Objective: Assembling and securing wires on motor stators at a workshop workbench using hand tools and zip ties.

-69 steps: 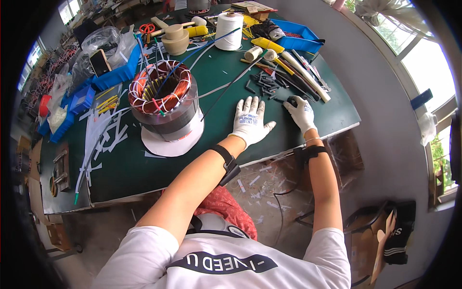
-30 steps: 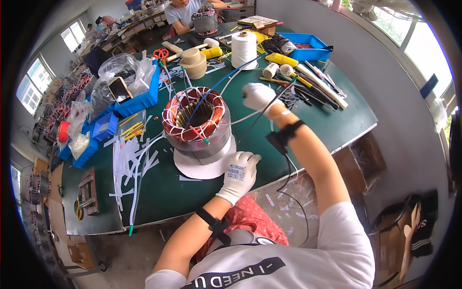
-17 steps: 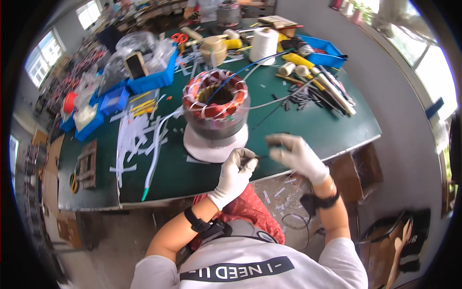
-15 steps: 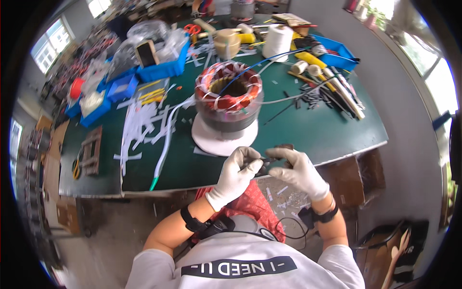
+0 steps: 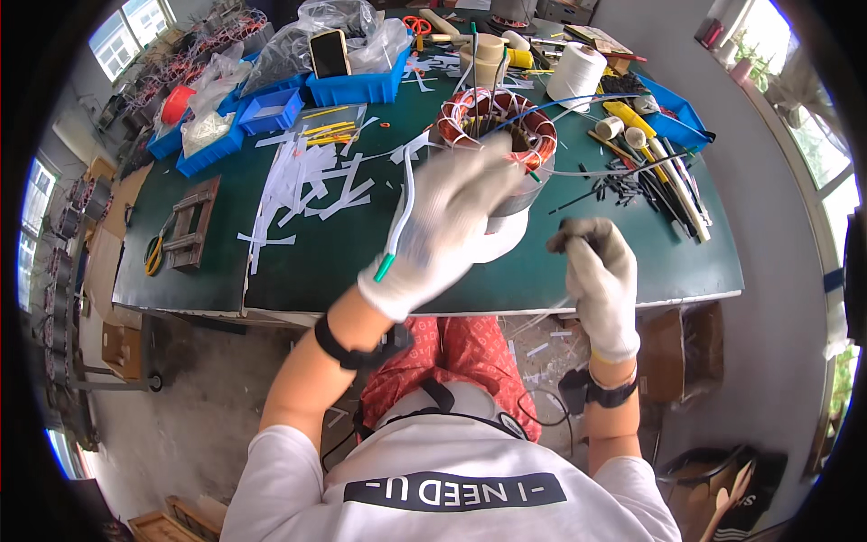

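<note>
A motor stator (image 5: 519, 200) with red-orange windings laced in white stands on a white round base (image 5: 508, 237). My left hand (image 5: 438, 221), in a white glove, reaches over its near left side. Its fingers are stretched out and blurred, with nothing visible in them; whether they touch the windings I cannot tell. A white sleeved lead (image 5: 405, 203) with a green tip lies across the back of that glove near the wrist. To the right, my gloved right hand (image 5: 601, 285) is raised near the table edge, its dark-stained fingers pinched together. What they hold, if anything, is hidden.
Paper strips (image 5: 302, 176) and yellow sleeves (image 5: 330, 133) lie left on the green table (image 5: 361, 280). Blue bins (image 5: 361, 88) stand behind. Short black tubes (image 5: 623, 187), a white thread cone (image 5: 578, 74) and long rods (image 5: 673, 194) are right. Scissors (image 5: 153, 256) rest by a wooden frame (image 5: 192, 224).
My hands have parted from their joint hold on a small dark piece. The left has moved forward to the stator, the right up and outward. The view has shifted, with green-tipped leads now showing upright.
</note>
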`<state>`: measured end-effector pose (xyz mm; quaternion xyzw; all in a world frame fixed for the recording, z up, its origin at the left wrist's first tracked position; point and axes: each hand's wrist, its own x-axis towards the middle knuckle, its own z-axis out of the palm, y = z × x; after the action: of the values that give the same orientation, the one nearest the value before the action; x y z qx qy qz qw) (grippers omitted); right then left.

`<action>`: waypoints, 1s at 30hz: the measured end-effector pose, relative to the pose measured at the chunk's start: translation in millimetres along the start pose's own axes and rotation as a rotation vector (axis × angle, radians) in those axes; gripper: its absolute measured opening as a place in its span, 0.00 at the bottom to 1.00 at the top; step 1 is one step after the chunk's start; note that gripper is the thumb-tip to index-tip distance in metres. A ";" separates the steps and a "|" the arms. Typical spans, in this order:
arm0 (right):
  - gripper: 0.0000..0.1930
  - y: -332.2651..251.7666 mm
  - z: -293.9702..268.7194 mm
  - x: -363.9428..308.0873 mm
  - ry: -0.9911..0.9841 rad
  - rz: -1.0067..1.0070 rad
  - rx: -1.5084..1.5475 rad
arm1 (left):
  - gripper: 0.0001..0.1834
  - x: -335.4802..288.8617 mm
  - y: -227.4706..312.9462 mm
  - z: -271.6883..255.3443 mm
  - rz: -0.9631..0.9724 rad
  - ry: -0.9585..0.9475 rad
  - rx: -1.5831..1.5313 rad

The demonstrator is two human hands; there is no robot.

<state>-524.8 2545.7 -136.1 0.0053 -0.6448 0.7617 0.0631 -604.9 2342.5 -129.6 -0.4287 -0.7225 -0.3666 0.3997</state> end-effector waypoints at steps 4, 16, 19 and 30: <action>0.14 2.4 16.2 13.9 0.069 -0.265 -0.592 | 0.17 19.3 -50.5 10.0 -0.010 -0.393 0.226; 0.09 25.4 35.4 39.8 0.268 -0.314 0.488 | 0.13 10.0 -63.1 23.9 -0.029 -0.148 -0.010; 0.09 29.2 44.9 42.6 0.250 -0.319 0.482 | 0.13 7.4 -63.2 25.1 -0.031 -0.127 0.012; 0.14 7.8 42.3 60.8 0.377 -0.559 -0.646 | 0.10 3.2 -65.4 31.1 -0.023 -0.012 -0.037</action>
<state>-589.0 2508.3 -131.2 0.0204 -0.8000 0.4634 0.3806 -673.8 2346.8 -151.8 -0.4299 -0.7229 -0.3817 0.3832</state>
